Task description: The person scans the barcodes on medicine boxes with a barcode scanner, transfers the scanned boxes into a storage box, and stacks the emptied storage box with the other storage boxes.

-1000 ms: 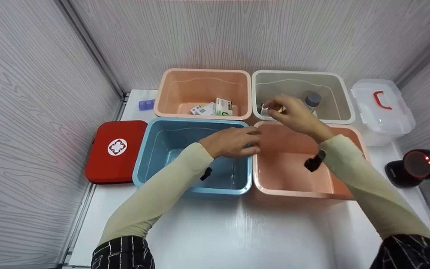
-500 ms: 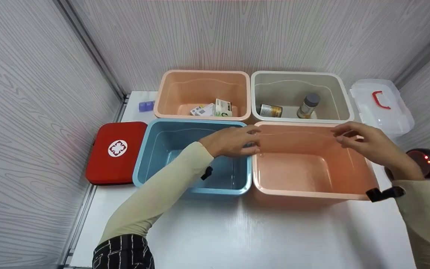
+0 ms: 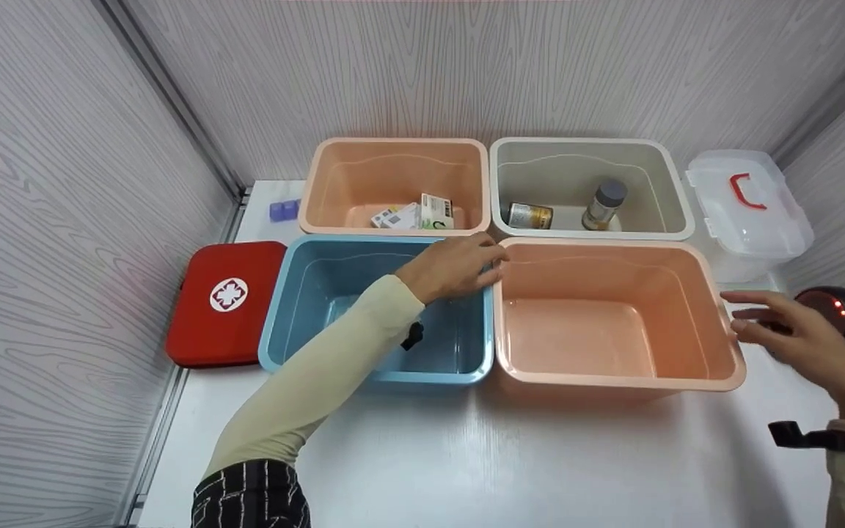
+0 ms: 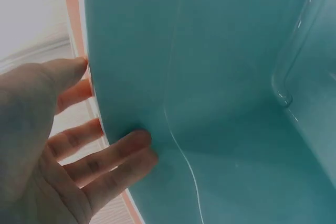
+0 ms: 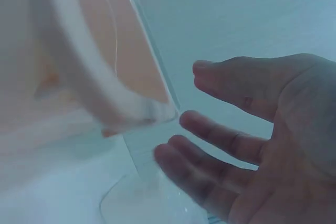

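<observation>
My left hand (image 3: 452,268) lies over the adjoining rims of the blue bin (image 3: 486,352) and the front peach bin (image 3: 620,383). In the left wrist view, its loosely spread fingers (image 4: 113,163) meet the rim, some reaching inside the blue bin. To the right of the peach bin hovers my right hand (image 3: 804,337), holding nothing, fingertips near the outer rim. In the right wrist view a gap shows between its thumb and fingers. Nothing is seen inside either front bin, though my left arm hides part of the blue one.
A rear peach bin (image 3: 400,144) holds small boxes (image 3: 436,211). Beside it, a grey bin (image 3: 576,143) contains a bottle lying down (image 3: 530,215) and one standing (image 3: 604,205). A red first-aid case (image 3: 210,330), clear lidded box (image 3: 752,220) and black scanner (image 3: 844,312) flank them.
My right hand has withdrawn from the grey bin, passed over the front peach bin and come to its right side. The left hand has stayed nearly in place at the rims.
</observation>
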Motion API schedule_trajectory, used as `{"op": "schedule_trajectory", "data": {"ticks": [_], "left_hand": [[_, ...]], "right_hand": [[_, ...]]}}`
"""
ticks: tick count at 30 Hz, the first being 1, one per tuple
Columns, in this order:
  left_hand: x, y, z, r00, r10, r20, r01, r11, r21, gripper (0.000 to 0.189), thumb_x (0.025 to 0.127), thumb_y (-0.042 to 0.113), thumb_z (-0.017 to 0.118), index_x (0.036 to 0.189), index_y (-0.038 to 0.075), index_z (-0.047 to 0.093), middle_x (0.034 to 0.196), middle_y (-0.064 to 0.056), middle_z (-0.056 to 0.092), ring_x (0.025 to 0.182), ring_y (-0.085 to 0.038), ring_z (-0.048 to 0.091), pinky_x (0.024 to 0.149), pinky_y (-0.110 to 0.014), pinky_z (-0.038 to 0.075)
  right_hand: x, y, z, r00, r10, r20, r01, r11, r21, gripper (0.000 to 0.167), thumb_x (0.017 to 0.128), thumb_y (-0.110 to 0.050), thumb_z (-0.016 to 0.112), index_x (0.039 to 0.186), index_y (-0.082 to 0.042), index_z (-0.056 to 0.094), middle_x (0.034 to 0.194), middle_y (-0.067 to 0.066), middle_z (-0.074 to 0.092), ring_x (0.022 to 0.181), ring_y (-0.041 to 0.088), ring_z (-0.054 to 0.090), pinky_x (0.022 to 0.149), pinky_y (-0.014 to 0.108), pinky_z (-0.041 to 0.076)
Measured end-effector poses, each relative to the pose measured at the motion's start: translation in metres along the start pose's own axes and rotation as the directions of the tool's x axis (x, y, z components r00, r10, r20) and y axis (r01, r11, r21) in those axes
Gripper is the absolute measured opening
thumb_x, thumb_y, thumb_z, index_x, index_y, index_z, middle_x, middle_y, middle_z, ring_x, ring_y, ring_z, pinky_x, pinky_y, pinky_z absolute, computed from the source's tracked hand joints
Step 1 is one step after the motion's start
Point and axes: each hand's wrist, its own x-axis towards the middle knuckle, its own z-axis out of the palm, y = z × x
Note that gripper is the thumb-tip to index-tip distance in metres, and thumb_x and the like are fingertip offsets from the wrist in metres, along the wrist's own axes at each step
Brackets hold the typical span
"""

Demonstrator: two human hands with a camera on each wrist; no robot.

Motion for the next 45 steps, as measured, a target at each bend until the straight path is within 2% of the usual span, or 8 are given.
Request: {"op": "schedule_trajectory", "data": {"ticks": [8,15,25,27,33,37,41,45], "left_hand": [[0.010,0.005,0.004,0.994,-0.052,-0.099,0.042,0.994,-0.097,0.039,0.116,0.033,0.051,0.147,0.016,0.068,0.143,-0.007,0.072,0.113,-0.023,0.070,0.103,-0.038,0.062],[0.015,0.011,0.002,0.976,-0.187,-0.108,0.146,0.941,-0.306,0.032,0.113,0.023,0.059,0.140,0.012,0.073,0.136,-0.008,0.074,0.097,-0.020,0.070,0.074,-0.027,0.056],[0.017,0.029,-0.004,0.949,-0.238,-0.208,0.179,0.947,-0.266,0.026,0.108,0.012,0.063,0.126,0.008,0.082,0.125,-0.009,0.081,0.094,-0.020,0.072,0.081,-0.032,0.062],[0.016,0.033,-0.009,0.944,-0.244,-0.224,0.183,0.948,-0.261,0.026,0.108,0.012,0.064,0.126,0.009,0.082,0.126,-0.008,0.081,0.100,-0.021,0.071,0.094,-0.034,0.058],[0.017,0.040,-0.027,0.932,-0.296,-0.211,0.209,0.910,-0.358,0.027,0.108,0.016,0.068,0.130,0.009,0.080,0.136,-0.006,0.078,0.123,-0.025,0.067,0.116,-0.046,0.032],[0.014,0.043,-0.036,0.932,-0.308,-0.193,0.213,0.893,-0.397,0.028,0.108,0.015,0.066,0.133,0.009,0.079,0.139,-0.007,0.076,0.116,-0.023,0.073,0.114,-0.040,0.042],[0.007,0.045,-0.047,0.934,-0.320,-0.156,0.209,0.847,-0.489,0.030,0.109,0.013,0.065,0.136,0.006,0.076,0.142,-0.012,0.074,0.100,-0.021,0.080,0.087,-0.026,0.064],[0.000,0.047,-0.061,0.935,-0.293,-0.199,0.159,0.849,-0.504,0.029,0.109,0.011,0.064,0.134,0.005,0.078,0.138,-0.012,0.075,0.086,-0.018,0.081,0.065,-0.021,0.063]], "right_hand": [[-0.024,0.014,0.015,0.997,0.011,0.076,-0.023,0.987,0.159,0.058,0.110,-0.007,0.064,0.165,-0.006,0.046,0.128,-0.019,0.066,0.100,0.004,0.077,0.076,0.028,0.066],[-0.027,0.013,0.021,0.997,0.003,0.081,-0.021,0.974,0.225,0.063,0.110,-0.002,0.061,0.168,-0.007,0.040,0.135,-0.018,0.060,0.096,0.009,0.079,0.074,0.032,0.067],[-0.027,0.010,0.018,0.999,0.027,0.041,-0.036,0.971,0.237,0.060,0.106,0.000,0.067,0.163,-0.003,0.048,0.142,-0.031,0.061,0.088,0.009,0.079,0.067,0.031,0.066],[-0.029,0.007,0.015,0.999,0.038,0.021,-0.042,0.974,0.223,0.059,0.106,-0.002,0.068,0.162,-0.003,0.049,0.141,-0.031,0.061,0.089,0.007,0.078,0.067,0.031,0.066],[-0.029,-0.005,0.005,0.998,0.056,-0.039,-0.047,0.979,0.199,0.058,0.105,-0.001,0.069,0.160,-0.005,0.052,0.137,-0.030,0.062,0.086,0.004,0.077,0.066,0.027,0.065],[-0.029,-0.016,-0.003,0.994,0.069,-0.086,-0.053,0.984,0.173,0.058,0.105,-0.002,0.070,0.160,-0.006,0.053,0.125,-0.029,0.067,0.082,0.003,0.076,0.065,0.023,0.063],[-0.031,-0.028,-0.010,0.990,0.054,-0.127,-0.038,0.992,0.121,0.056,0.106,-0.003,0.069,0.160,-0.007,0.054,0.114,-0.029,0.067,0.078,0.002,0.075,0.065,0.019,0.062],[-0.034,-0.040,-0.019,0.987,0.022,-0.157,-0.002,0.992,0.130,0.057,0.107,0.000,0.066,0.161,-0.013,0.054,0.113,-0.030,0.068,0.075,-0.001,0.074,0.063,0.017,0.060]]}}
